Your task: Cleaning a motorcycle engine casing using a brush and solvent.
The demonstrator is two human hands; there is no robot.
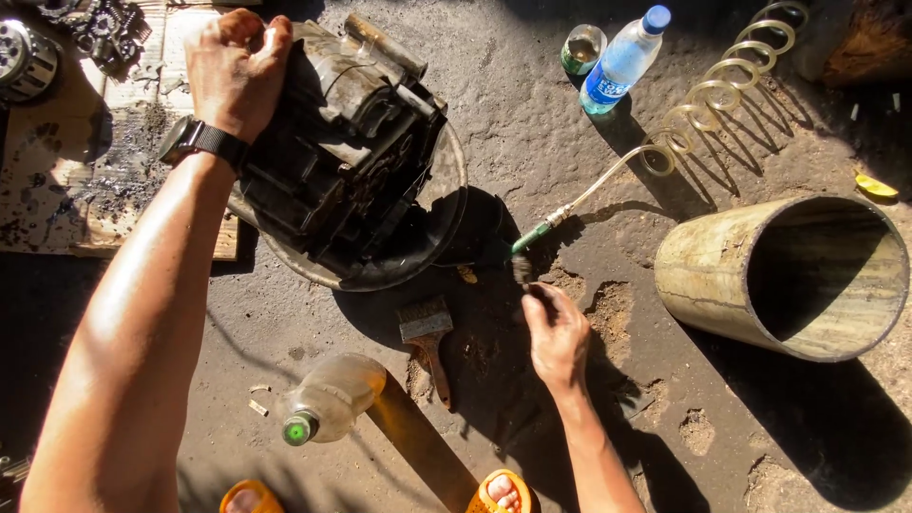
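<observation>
Dusty, oil-stained ground lies under us, half in hard shadow. Nearest to us, below the right hand, a plastic bottle with a green cap (pixel 328 404) lies on its side, and a paint brush (pixel 427 342) lies just left of that hand. Our right hand (pixel 556 337) is closed around the air gun (pixel 521 256) on the coiled hose (pixel 703 104); its nozzle should stay low and point away from our face. Farther out, our left hand (pixel 236 66) clamps the top of the greasy engine block (pixel 342 152), tilted in the metal basin (pixel 446 204); we should hold it firmly.

Greasy matt metal engine block (pixel 337 157), clear glossy plastic bottle (pixel 328 397), rough, possibly concrete floor (pixel 570 142)
</observation>
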